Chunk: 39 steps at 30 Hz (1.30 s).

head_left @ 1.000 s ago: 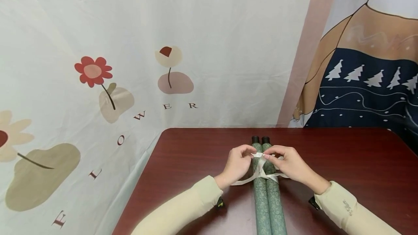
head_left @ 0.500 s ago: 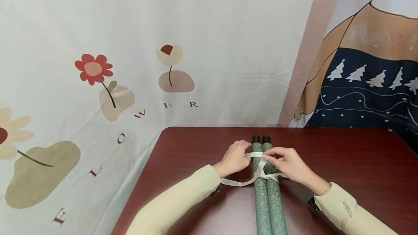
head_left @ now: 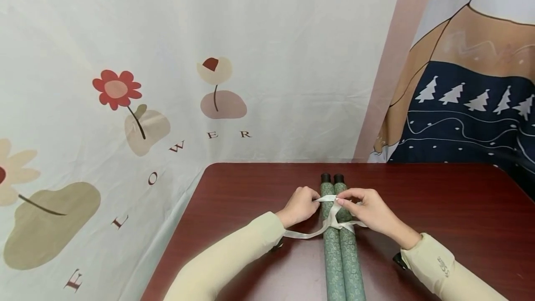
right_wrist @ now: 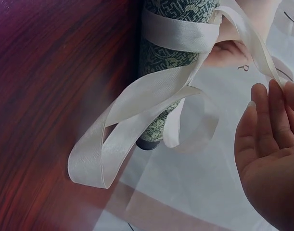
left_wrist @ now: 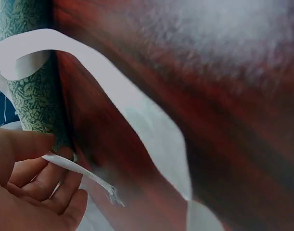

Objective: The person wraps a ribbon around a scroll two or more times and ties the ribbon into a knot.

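Observation:
Two slim green patterned rolls [head_left: 332, 257] with black end knobs lie side by side on the table, looking like a scroll rolled from both ends. A white ribbon [head_left: 333, 219] wraps round them near the far end and crosses on top. My left hand [head_left: 298, 206], left of the rolls, pinches a ribbon end; its frayed tip [left_wrist: 115, 195] sticks out past the fingers in the left wrist view. My right hand [head_left: 369, 206], over the right roll, pinches another stretch of ribbon [right_wrist: 260, 48] between thumb and fingertips. A loose ribbon loop [right_wrist: 89, 163] hangs beside the roll.
The dark red wooden table [head_left: 439, 203] spreads to both sides of the rolls. Behind it hangs a pale printed cloth [head_left: 292, 59] with flowers and letters. A long ribbon tail [left_wrist: 147, 122] trails to the left under my left forearm.
My left hand has moved left, away from the right hand, drawing a strip of ribbon across the left roll, and its fingers have since drawn in. My right hand has stayed nearly still.

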{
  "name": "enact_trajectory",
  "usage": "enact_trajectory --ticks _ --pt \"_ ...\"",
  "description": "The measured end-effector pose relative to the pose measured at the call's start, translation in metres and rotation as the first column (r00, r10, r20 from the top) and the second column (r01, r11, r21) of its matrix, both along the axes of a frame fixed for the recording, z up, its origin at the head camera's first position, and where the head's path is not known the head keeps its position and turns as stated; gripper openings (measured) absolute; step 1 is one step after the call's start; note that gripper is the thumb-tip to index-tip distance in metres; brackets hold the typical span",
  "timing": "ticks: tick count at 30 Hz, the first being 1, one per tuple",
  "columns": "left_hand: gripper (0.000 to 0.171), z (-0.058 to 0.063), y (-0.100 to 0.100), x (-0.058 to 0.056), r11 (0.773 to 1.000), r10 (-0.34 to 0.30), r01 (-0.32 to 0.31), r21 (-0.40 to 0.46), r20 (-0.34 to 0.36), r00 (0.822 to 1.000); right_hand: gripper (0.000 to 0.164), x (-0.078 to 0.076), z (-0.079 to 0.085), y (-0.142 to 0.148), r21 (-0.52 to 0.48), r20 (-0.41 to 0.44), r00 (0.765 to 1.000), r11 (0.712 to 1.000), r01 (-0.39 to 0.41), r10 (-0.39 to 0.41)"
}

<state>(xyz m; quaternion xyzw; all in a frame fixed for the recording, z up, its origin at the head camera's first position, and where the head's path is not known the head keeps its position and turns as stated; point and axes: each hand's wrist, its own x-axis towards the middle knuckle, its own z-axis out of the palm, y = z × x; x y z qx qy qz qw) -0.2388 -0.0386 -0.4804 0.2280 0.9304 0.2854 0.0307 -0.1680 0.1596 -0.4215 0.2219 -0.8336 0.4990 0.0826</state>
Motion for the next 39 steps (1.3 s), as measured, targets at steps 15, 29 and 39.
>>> enact_trajectory --ticks 15,29,39 --pt "0.011 0.025 -0.011 0.042 0.975 -0.007 -0.015 0.223 0.097 0.995 0.008 -0.014 -0.017 0.011 -0.008 0.06 0.998 1.0 0.01 -0.009" --pt "0.013 0.032 -0.012 0.069 0.963 -0.086 0.078 0.259 0.017 0.996 0.01 -0.033 -0.039 0.021 0.018 0.001 1.0 1.0 0.024 -0.024" --pt "0.013 0.035 0.002 0.085 0.959 -0.134 0.116 0.259 0.053 0.99 0.013 -0.036 -0.036 0.023 -0.008 0.031 0.999 1.0 -0.006 0.006"
